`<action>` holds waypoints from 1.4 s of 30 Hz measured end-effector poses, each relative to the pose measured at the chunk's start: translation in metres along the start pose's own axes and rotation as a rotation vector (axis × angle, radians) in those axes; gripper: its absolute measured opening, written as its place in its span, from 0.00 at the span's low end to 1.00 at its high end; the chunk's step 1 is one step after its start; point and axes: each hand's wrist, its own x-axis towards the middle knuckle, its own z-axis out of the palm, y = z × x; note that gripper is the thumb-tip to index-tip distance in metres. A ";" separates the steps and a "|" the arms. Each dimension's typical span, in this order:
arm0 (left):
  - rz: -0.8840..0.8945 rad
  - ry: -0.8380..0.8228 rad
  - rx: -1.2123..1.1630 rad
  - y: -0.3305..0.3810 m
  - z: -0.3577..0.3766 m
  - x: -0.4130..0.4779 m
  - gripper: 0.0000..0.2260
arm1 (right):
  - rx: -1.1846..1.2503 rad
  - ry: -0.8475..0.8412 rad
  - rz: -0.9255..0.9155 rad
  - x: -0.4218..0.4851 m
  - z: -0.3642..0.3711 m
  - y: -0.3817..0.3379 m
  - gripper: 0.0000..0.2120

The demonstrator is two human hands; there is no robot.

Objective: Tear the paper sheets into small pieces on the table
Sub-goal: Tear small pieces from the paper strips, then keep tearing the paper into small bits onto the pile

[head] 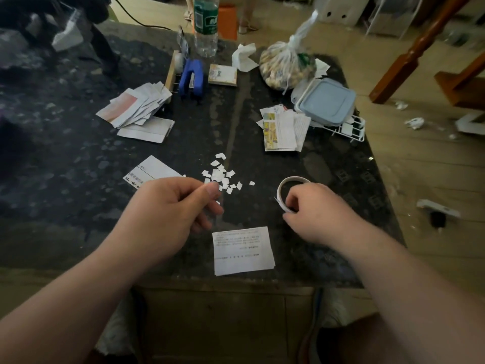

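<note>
Left hand (170, 208), grip pinched (contents indiscernible) over small white paper scraps (219, 174) on the dark surface (249, 206); right hand (317, 216), grip closed round a curled white paper strip (284, 189), apparently mid-tearing; next, pinch off another piece.

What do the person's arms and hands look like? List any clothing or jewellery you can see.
The left hand and right hand are bare: no gloves or rings show. The left forearm and right forearm are uncovered to the picture's edge, with no sleeve, watch or bracelet.
</note>
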 end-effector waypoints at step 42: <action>0.027 -0.149 -0.691 0.036 0.023 -0.001 0.07 | 1.312 0.039 -0.353 -0.058 -0.022 -0.046 0.07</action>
